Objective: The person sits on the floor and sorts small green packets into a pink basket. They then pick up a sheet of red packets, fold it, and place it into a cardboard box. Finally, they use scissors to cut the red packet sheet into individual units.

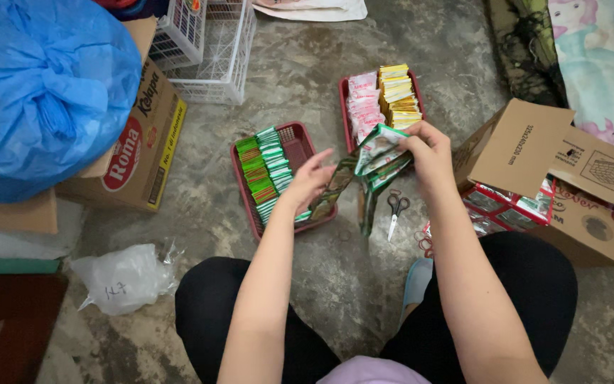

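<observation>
Right hand [429, 151] pinches the top of a strip of green sachets [372, 165] (it dangles over the floor); left hand [312, 179], fingers loosely spread, touches its lower end above the red basket [294, 139].

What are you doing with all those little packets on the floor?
A person sits on the concrete floor. Their right hand grips a strip of joined green sachets, and the left hand touches its hanging end. Below are a red plastic tray of green sachets, another red tray of pink and yellow sachets, and scissors.
</observation>
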